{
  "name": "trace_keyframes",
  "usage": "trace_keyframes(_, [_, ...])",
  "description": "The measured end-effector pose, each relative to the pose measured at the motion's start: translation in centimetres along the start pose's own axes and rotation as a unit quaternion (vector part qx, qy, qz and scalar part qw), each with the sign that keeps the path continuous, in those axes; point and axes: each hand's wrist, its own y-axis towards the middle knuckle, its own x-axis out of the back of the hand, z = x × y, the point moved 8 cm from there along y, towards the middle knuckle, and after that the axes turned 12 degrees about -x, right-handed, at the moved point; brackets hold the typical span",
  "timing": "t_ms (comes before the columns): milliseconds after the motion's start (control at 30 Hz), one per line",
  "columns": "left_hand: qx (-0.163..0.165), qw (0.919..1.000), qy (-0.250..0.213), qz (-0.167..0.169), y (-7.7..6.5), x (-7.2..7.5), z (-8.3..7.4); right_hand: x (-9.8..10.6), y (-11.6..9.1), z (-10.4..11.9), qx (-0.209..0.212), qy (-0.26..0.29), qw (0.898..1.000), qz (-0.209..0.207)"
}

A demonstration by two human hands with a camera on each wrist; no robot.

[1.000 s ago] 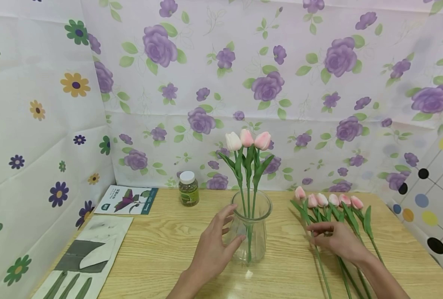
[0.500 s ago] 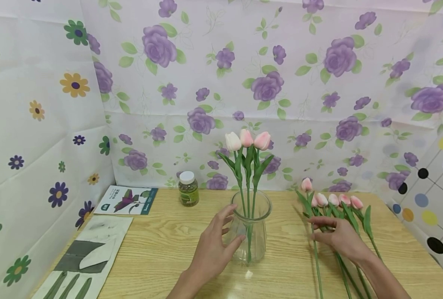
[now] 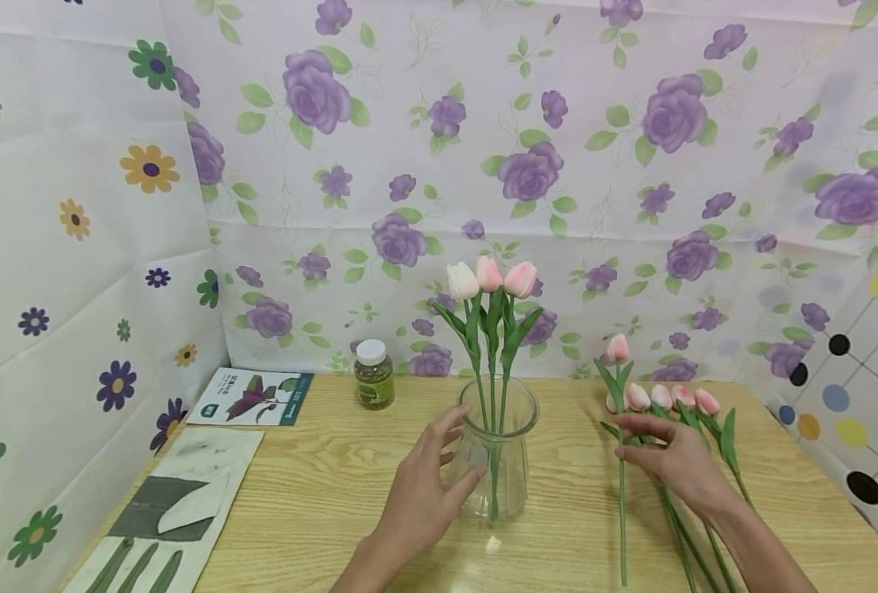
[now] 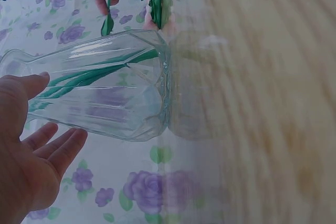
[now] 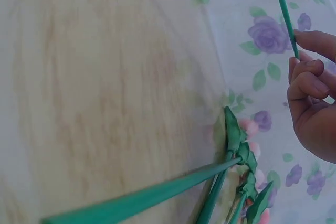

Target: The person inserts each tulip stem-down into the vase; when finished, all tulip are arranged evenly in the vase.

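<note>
A clear glass vase (image 3: pixel 511 486) stands upright on the wooden table, holding three artificial tulips (image 3: pixel 490 276), one white and two pink. My left hand (image 3: pixel 426 486) cups the vase's left side, the thumb in front and the fingers bent round towards the back; the left wrist view has its thumb and fingertips (image 4: pixel 71 142) at the glass. To the right, my right hand (image 3: pixel 672 465) pinches the green stem of a single pink tulip (image 3: pixel 618 349) between thumb and fingers. This tulip is nearly upright, its head above several tulips (image 3: pixel 682 398) lying beneath and behind the hand.
Behind the vase to the left stands a small jar (image 3: pixel 375 383) with a white lid. A printed booklet (image 3: pixel 252 397) and a grey-and-white sheet (image 3: pixel 168 502) lie at the table's left edge. A flowered cloth (image 3: pixel 483 123) hangs along the back.
My right hand has raised the pink tulip off the lying bunch, moving slightly up; the tulip has gone from leaning left to nearly upright. The left hand and vase have stayed put.
</note>
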Motion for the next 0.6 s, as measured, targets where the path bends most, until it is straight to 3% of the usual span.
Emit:
trace_keyframes(200, [-0.004,1.0000,0.000,-0.001,0.0,0.0,0.0,-0.3,-0.3,0.8,0.021,0.032,0.999,0.009])
trace_keyframes(467, [-0.002,1.0000,0.000,0.002,-0.1,-0.1,0.1,0.2,-0.7,1.5,0.035,0.032,0.998,-0.031])
trace_keyframes(600, [-0.002,1.0000,-0.001,0.001,-0.1,-0.1,0.1,0.5,-0.7,1.6,0.025,0.077,0.996,-0.039])
